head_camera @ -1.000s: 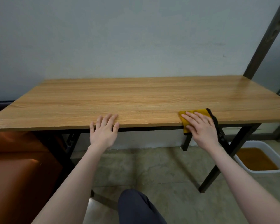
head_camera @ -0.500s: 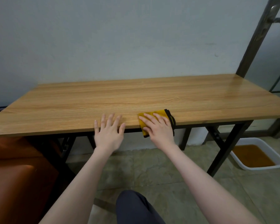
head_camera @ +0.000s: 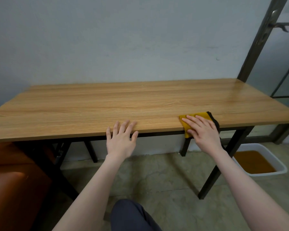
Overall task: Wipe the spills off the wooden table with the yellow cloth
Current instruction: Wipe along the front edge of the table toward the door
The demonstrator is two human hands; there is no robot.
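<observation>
At the far left, an orange-brown padded seat (head_camera: 15, 180) sits low beside the wooden worktop (head_camera: 123, 104), partly tucked under its left end. The worktop runs wide across the view against a pale wall (head_camera: 123, 39), carried on black metal legs (head_camera: 213, 165). Near the middle of its near edge rests the left hand (head_camera: 121, 139), palm down, fingers straight and slightly spread, their tips lying on the wood while the palm hangs off the edge; it holds nothing. Below it, at the bottom of the view, a knee in dark blue trousers (head_camera: 132, 215) shows above the mottled stone floor (head_camera: 165, 180). Further right, the right hand (head_camera: 202, 132) lies flat on the yellow cloth (head_camera: 192, 117), fingers straight and pointing left, pressing it onto the worktop at the near edge. The cloth is folded, has a black trim along its right side, and one corner droops over the edge below the hand. On the floor beyond the right legs stands a white basin (head_camera: 277, 165) holding brownish liquid. A dark metal door frame (head_camera: 260, 40) rises at the right.
</observation>
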